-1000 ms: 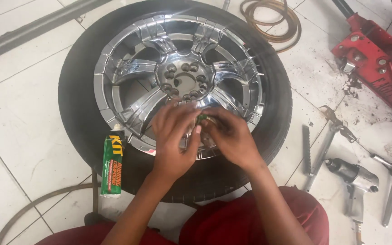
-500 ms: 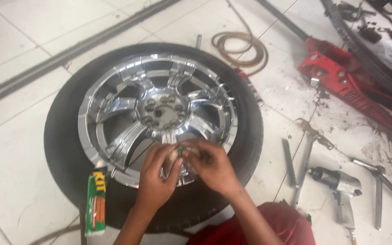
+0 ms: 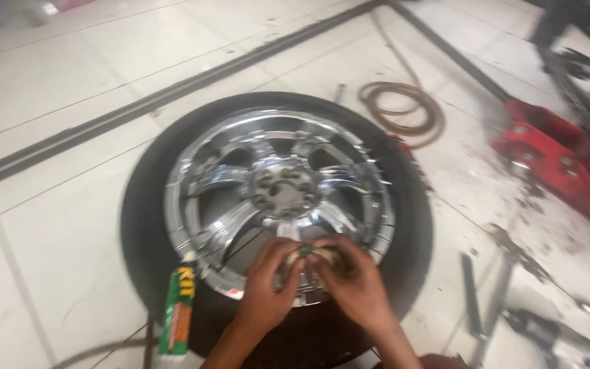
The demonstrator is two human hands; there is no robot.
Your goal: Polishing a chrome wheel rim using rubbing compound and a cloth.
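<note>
A small greenish object (image 3: 305,251) is pinched between the left hand (image 3: 268,287) and right hand (image 3: 353,283) over the chrome rim (image 3: 278,184); a green tube (image 3: 177,314) is laid against the tyre (image 3: 138,225).

Coiled brown hose (image 3: 404,109), red floor jack (image 3: 558,164), green-and-orange tube (image 3: 177,314), white tiled floor (image 3: 56,225)

Bright, even light; motion blur throughout, glare on chrome rim (image 3: 349,184).

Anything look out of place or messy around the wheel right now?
The wheel lies flat and looks intact. Both hands, left hand and right hand, pinch something small at its near rim. The odd spot: dark grime and debris scattered over the floor tiles near the red jack.
</note>
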